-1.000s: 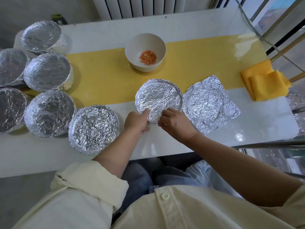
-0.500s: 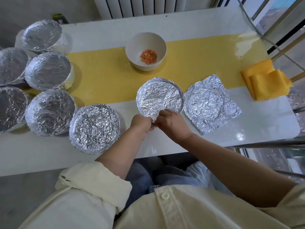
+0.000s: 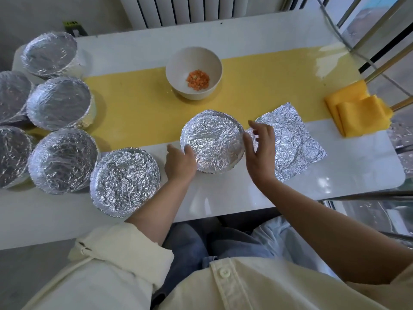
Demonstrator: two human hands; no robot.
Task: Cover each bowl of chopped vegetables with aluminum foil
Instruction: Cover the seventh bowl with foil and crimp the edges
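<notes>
Six covered bowls (image 3: 125, 182) (image 3: 63, 159) (image 3: 59, 101) (image 3: 50, 53) (image 3: 13, 97) (image 3: 11, 155) are grouped at 9 o'clock on the table (image 3: 245, 193), each capped with crinkled foil. The nearest one sits just beside my left forearm. A seventh, the centre bowl (image 3: 212, 142), stands directly in front of me on the near edge of the yellow runner (image 3: 138, 108). Its foil is moulded down over the rim wherever the rim shows.

My left hand (image 3: 180, 163) is at the centre bowl's 8 o'clock. The fingers lie together and extended, tips pressing the foil at the rim. The thumb is splayed toward 9 o'clock, off the bowl.

My right hand (image 3: 260, 153) is at the centre bowl's 3 o'clock. The fingers are spread apart and loosely bent, holding nothing. One fingertip is just beside the rim; I cannot tell whether it touches. The palm is over the left part of the flat foil sheet.

The flat foil sheet (image 3: 290, 142) lies on the table just beside the centre bowl at its 3 o'clock. It is crumpled and carries a round impression.

The uncovered bowl (image 3: 194, 74) is white and upright on the runner at the centre bowl's 12 o'clock, apart from it. A small heap of chopped orange vegetable (image 3: 197, 78) lies at its bottom.

The folded yellow cloth (image 3: 357, 113) rests at 2 o'clock by the table's right edge, apart from the foil sheet. A white radiator (image 3: 178, 7) stands at 12 o'clock behind the far edge.
</notes>
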